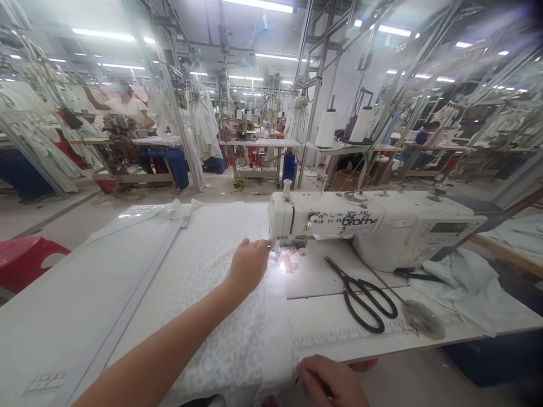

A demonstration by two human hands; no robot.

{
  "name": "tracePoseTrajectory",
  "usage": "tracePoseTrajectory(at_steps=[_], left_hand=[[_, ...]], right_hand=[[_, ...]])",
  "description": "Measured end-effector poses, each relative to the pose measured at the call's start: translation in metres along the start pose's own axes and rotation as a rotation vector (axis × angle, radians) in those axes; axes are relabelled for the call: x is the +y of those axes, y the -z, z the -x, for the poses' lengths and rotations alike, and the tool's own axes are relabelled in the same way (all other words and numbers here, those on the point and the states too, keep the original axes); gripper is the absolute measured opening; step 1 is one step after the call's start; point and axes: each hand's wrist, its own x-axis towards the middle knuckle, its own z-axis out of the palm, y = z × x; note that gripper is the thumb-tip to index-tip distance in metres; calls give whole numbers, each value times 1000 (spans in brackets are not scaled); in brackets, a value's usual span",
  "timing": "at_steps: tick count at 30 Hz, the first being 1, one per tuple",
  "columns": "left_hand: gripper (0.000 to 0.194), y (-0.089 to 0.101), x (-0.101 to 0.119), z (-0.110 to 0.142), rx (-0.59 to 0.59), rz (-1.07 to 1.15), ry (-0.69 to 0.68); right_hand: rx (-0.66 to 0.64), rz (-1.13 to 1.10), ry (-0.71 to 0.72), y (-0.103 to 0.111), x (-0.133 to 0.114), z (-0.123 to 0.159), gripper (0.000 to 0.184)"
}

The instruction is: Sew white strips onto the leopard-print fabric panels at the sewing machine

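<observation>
A white fabric with a pale grey leopard pattern (237, 345) lies across the table, and its plain white strip (276, 333) runs up to the lit needle area of a white sewing machine (322, 217). My left hand (250, 263) is closed just left of the machine's head, above the fabric; its fingertips are hidden, so what they hold cannot be made out. At the table's front edge, my right hand (333, 384) is curled, with its fingers pinching the edge of the fabric. Black-handled scissors (360, 291) lie right of the needle, touched by neither hand.
A ruler scale (352, 336) runs along the table's front. A round metal disc (424, 318) and crumpled pale cloth (464, 288) lie at the right. Thread cones (326, 129) stand behind the machine. A red stool (29, 263) is at left. Another person (127, 107) works farther back.
</observation>
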Motion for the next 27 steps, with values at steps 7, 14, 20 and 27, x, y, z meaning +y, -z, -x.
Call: tracePoseTrajectory(at_steps=[7,14,20,27], left_hand=[[18,9,2,5,-99,176,127],[17,15,-5,32,-384,561,252],[18,14,-7,44,-465,733,325],[17,8,-11,44,-454,820,379]], right_hand=[[117,-282,-52,21,-20,-34,22],[275,-738,-108,36,-32,-108,34],[167,-1256,-99,28,-45,-142,30],[258,-1176,-176,15,-32,-136,28]])
